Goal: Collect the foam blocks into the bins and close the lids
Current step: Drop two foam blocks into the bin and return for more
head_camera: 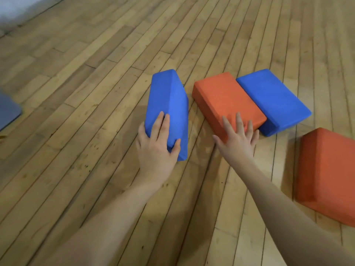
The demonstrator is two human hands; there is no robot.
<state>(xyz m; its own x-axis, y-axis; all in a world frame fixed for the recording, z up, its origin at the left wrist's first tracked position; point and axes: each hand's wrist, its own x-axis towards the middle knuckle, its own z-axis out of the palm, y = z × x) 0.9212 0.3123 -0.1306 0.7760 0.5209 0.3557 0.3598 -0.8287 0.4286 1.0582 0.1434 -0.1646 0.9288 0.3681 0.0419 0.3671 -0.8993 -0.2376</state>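
Note:
Several foam blocks lie on a wooden floor. My left hand (157, 143) grips the near end of a blue block (169, 100) that stands tilted on its edge. To its right an orange block (224, 98) lies flat, and my right hand (238, 139) rests on its near end with fingers spread. A second blue block (272, 98) lies flat, touching the orange one's right side. Another orange block (326, 169) sits apart at the right edge, partly cut off. No bin is in view.
The wooden plank floor (96, 73) stretches around the blocks. The corner of a dark grey mat (7, 110) shows at the left edge. A pale wall base (17, 8) runs along the top left corner.

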